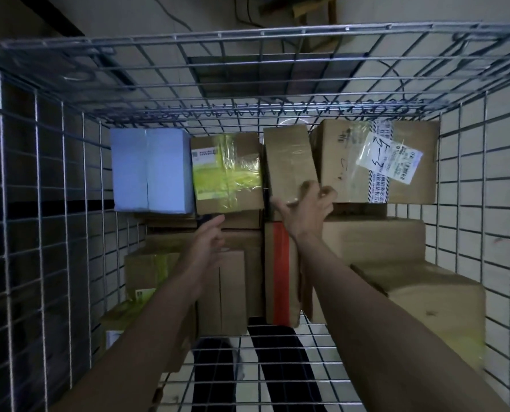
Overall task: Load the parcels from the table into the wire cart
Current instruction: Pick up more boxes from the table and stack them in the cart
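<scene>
A narrow brown cardboard parcel (289, 162) stands tilted among stacked boxes at the far end of the grey wire cart (69, 173), its near bottom corner held by the right hand (304, 209); stiff, seemingly light, best held by opposite edges. The left hand (209, 239) hovers with relaxed fingers below a yellow-taped cardboard box (227, 173).

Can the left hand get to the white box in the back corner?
Probably yes. The left hand is open and holds nothing, and the white box sits just up and left of it on the stack, with nothing between them.

Parcels (289, 162) stacked in wire cart (69, 179), large box (375, 162) right, two boxes left
</scene>
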